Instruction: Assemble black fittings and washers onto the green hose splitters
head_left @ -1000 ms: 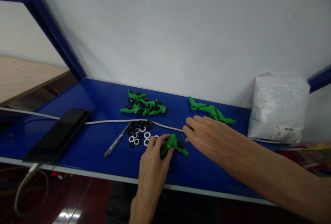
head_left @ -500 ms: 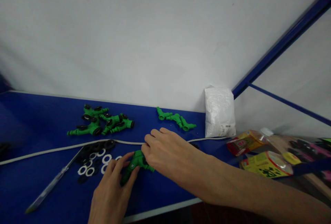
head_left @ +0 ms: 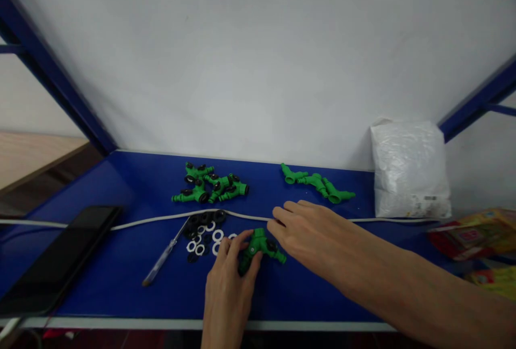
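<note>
On the blue table, my left hand grips a green plastic valve fitting with its fingers curled around the fitting's left end. My right hand reaches in from the right, fingers stretched out and fingertips at the fitting's right side. Just left of the fitting lie several black and white washers. A pile of assembled green fittings with black rings sits further back, and a few plain green fittings lie at the back right.
A white cable runs across the table. A screwdriver lies left of the washers and a black phone at the far left. A white plastic bag leans on the wall; coloured packets sit at right.
The head camera swung right and then back left. Both hands stay at the green fitting, the left still gripping it and the right still at its right side.
</note>
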The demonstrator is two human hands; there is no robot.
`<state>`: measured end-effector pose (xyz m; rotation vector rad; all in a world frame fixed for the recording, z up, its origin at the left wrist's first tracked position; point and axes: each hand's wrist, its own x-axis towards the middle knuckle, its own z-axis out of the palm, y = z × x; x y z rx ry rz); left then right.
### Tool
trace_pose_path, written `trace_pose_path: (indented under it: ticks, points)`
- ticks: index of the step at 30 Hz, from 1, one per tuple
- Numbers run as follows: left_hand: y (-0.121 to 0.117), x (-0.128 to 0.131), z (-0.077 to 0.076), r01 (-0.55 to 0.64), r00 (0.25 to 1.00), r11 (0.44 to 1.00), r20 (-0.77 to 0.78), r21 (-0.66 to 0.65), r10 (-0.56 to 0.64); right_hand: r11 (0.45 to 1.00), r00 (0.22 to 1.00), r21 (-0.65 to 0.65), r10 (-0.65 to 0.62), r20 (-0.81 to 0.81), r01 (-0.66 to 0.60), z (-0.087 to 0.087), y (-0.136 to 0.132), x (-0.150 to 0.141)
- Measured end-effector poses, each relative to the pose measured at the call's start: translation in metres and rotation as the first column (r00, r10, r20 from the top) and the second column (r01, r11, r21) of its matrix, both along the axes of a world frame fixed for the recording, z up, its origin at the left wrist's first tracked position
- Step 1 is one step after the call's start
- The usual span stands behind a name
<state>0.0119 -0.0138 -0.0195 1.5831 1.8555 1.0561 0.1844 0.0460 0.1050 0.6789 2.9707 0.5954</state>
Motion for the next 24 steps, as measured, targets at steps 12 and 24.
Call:
trace_pose_path:
  ticks: [12,24]
  points:
    - [-0.001,-0.001,0.004,-0.007,1.000,1.000,-0.024,-0.012,0.007,0.985,0.995,-0.150,0.090,0.046,-0.082,0.015,0.000,-0.006]
    - [-0.002,0.003,0.007,-0.007,1.000,1.000,0.015,-0.005,0.007,0.995,0.998,-0.075,0.060,0.014,-0.058,0.003,0.007,-0.003]
